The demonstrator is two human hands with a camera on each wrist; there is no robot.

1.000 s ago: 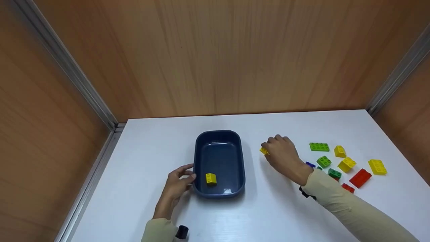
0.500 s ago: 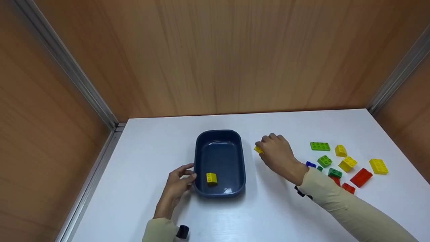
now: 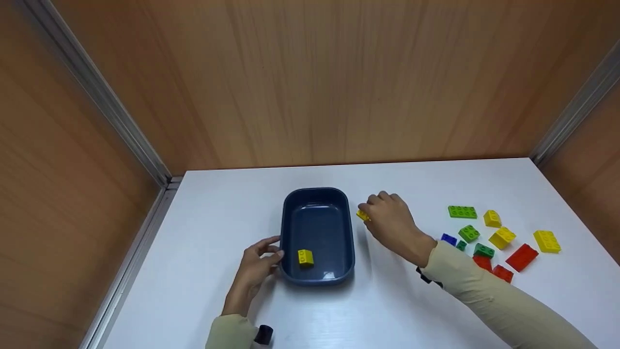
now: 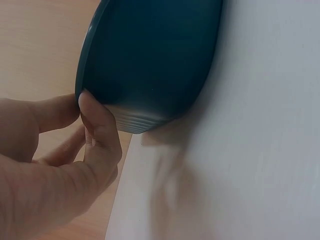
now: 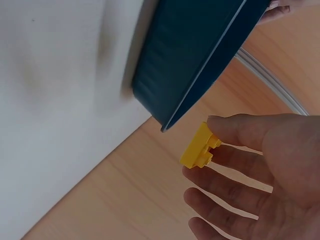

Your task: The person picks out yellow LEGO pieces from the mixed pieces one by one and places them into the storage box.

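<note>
A deep blue rectangular tray point(image 3: 317, 232) with rounded corners stands mid-table, and one yellow toy brick point(image 3: 305, 258) lies inside near its front left. My left hand point(image 3: 259, 264) pinches the tray's left rim between thumb and fingers; the left wrist view shows the thumb at the rim point(image 4: 85, 55). Just right of the tray, my right hand point(image 3: 391, 220) holds a second yellow brick point(image 5: 199, 146) between thumb and fingertips, its studs turned toward the palm. The other fingers of that hand spread loosely below the brick in the right wrist view.
Loose bricks lie on the right of the white table point(image 3: 218, 208): a light green one point(image 3: 462, 212), a red one point(image 3: 522, 257), a large yellow one point(image 3: 547, 241), a blue one point(image 3: 449, 239) and several more. A wooden panel point(image 3: 339, 87) rises behind the table.
My right hand has moved left toward the tray with the yellow brick, uncovering more of the red and blue bricks behind the forearm. The left hand and the tray stay in place.
</note>
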